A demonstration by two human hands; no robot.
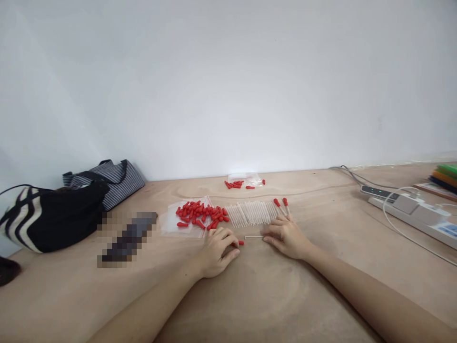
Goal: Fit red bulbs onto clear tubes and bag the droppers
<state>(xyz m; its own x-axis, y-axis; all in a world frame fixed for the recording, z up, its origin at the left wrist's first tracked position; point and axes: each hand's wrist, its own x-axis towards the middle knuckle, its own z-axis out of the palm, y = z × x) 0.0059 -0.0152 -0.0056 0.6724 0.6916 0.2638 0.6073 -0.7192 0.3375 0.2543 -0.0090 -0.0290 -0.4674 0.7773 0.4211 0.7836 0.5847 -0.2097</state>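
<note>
The left hand point(220, 252) pinched a red rubber cap point(242, 243), likely soft and squishy, best held by its fat end. The right hand point(288, 238) pinched a thin tube point(253, 237) above the bench point(250, 305); it looked light, stiff and maybe easy to snap.

The rubber bulbs point(196, 210) are red, the cloth bag point(124, 183) dark-and-white striped, the black bag point(71, 219) patterned with cream wavy bands.
</note>
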